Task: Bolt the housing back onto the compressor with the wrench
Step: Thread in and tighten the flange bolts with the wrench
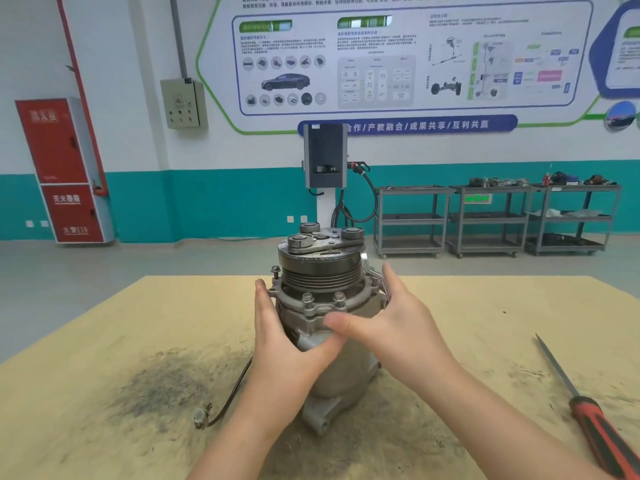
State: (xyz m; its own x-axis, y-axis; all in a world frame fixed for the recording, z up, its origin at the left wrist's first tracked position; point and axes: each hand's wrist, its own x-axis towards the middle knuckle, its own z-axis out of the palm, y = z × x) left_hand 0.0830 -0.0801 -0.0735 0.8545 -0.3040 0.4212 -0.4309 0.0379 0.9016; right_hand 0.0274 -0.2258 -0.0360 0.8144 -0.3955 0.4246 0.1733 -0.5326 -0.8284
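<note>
From the head camera, the left hand [277, 337] lies with straight fingers flat against the left side of the compressor [325, 327], thumb across its front. The right hand [398, 323] cups the right side, fingers extended beside a shiny wrench [375, 277], thumb blurred in front; whether it grips the wrench I cannot tell. The compressor stands upright between both hands on the tan table [104, 341], grey and grimy, bolts [307, 298] on its flange, ribbed pulley on top. A red-handled screwdriver [588, 417] lies well to the right.
</note>
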